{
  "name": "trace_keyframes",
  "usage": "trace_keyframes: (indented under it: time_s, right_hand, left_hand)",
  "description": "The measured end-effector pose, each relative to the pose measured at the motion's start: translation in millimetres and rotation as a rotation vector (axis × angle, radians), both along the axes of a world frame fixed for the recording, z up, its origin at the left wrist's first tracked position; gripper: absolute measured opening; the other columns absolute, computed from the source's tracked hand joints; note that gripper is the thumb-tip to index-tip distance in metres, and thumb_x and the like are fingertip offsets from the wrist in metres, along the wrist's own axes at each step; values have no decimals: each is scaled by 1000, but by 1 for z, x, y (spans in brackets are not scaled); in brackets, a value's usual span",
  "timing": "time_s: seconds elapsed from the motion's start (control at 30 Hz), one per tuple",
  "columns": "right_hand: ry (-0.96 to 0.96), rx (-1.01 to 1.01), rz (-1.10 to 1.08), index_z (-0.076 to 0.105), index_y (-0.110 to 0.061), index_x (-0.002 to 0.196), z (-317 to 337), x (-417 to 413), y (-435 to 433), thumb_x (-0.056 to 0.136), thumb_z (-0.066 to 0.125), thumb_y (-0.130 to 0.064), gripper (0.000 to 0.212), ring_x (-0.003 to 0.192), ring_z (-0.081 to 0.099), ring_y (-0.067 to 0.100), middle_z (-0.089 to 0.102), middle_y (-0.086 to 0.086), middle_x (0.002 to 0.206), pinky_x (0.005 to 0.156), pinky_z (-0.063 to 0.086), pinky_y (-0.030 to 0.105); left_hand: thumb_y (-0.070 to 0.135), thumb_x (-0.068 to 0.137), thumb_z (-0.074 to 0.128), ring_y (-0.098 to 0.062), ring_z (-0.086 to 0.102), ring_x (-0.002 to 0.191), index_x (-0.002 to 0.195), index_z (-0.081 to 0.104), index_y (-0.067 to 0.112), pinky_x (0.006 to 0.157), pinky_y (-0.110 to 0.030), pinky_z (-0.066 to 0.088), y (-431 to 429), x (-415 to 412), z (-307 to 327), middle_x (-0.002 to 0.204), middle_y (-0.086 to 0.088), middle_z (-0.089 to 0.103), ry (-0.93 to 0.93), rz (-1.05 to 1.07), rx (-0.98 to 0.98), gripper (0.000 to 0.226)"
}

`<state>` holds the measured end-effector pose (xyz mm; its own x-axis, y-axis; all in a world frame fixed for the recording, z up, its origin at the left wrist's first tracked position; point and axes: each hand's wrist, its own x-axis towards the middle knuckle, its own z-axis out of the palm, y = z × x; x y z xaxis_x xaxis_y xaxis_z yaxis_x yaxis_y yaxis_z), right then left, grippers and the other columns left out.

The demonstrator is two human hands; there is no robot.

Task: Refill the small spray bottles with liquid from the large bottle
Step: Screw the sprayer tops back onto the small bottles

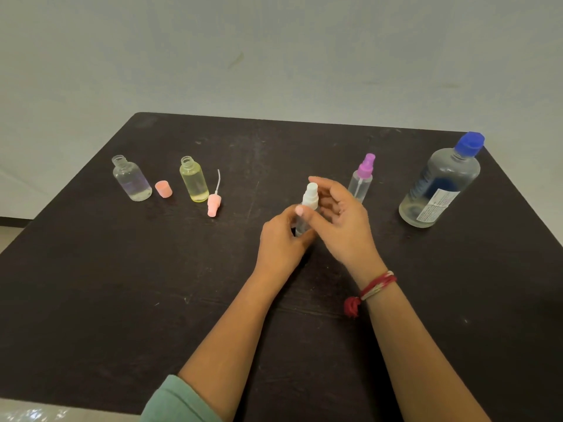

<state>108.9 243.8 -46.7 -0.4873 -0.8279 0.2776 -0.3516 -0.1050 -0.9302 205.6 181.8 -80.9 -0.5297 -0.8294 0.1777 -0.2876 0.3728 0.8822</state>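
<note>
My left hand (281,236) grips the body of a small clear spray bottle with a white sprayer top (310,194), upright at the table's middle. My right hand (341,217) curls beside that white top with its fingers spread, close to it or lightly touching. A small spray bottle with a purple sprayer (362,176) stands just behind my right hand. The large clear bottle with a blue cap (441,184) stands at the far right, capped, liquid low inside. At the left stand two uncapped small bottles, a clear one (131,181) and a yellowish one (193,181).
A pink cap (163,189) sits between the two uncapped bottles. A pink sprayer head with its dip tube (214,200) lies right of the yellowish bottle. The dark table (122,284) ends at the far edge before a pale wall.
</note>
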Motion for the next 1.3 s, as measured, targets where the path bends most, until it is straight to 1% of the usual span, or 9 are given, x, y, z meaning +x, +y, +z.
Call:
trace_keyframes:
  time_s: [0.1,0.3,0.47,0.53,0.7,0.87,1.13,1.23,1.3]
  right_hand:
    - [-34,74,125,56,-13,130,8,-9,3,91,61,-6,40,113,61,5,65,-4,118,96,50,25]
    - [27,14,-83,64,-25,98,10,0,-3,78,77,-13,26,87,67,2,68,-9,93,78,55,19]
    - [-21,150,144,57,-17,128,13,-9,1,88,66,-8,42,110,61,2,64,-8,115,95,50,21]
    - [-3,138,109,61,-14,123,13,-10,1,88,65,-6,36,105,63,2,67,-8,110,94,51,23]
    - [-4,40,-87,66,-20,99,10,1,-2,78,77,-11,25,82,67,-1,68,-11,89,74,53,15]
    - [-100,137,176,57,-15,127,14,-13,5,90,61,-3,39,108,61,-1,64,-8,115,88,49,14]
    - [-26,-33,-264,66,-20,83,5,3,0,68,85,-15,25,74,68,1,68,-11,78,66,55,19]
    - [-64,-13,-87,59,-29,114,1,-5,2,77,78,-10,45,99,64,4,64,-10,105,84,55,25]
    - [-37,44,104,51,-24,131,2,-10,4,88,65,-3,50,118,57,5,59,-8,124,98,48,24]
  left_hand:
    - [24,82,73,2,61,80,107,63,18,68,-7,45,0,-1,3,86,17,64,6,-12,12,27]
    - [22,82,73,-6,64,88,117,63,16,74,-15,49,1,0,4,98,8,69,2,-16,10,36]
    - [23,82,73,-12,64,84,111,64,12,71,-25,50,0,0,3,91,5,68,-9,-6,13,32]
    - [26,81,74,-15,65,84,108,65,11,73,-30,53,1,-1,3,93,1,70,-8,-10,8,32]
    - [22,83,73,-6,62,91,119,62,16,76,-15,47,1,0,5,99,9,67,3,-35,31,38]
    - [24,82,74,-8,64,89,110,64,13,75,-17,48,-3,0,3,98,4,70,-1,-54,46,32]
    - [25,84,71,-6,59,89,124,58,17,74,-11,43,1,-3,3,100,11,63,-17,-50,24,43]
    - [23,83,72,-4,61,88,117,61,19,75,-9,44,-4,1,3,96,13,65,2,-108,44,36]
    - [23,83,72,-1,62,91,111,62,19,77,-9,43,-9,3,4,98,12,67,-14,-160,75,30]
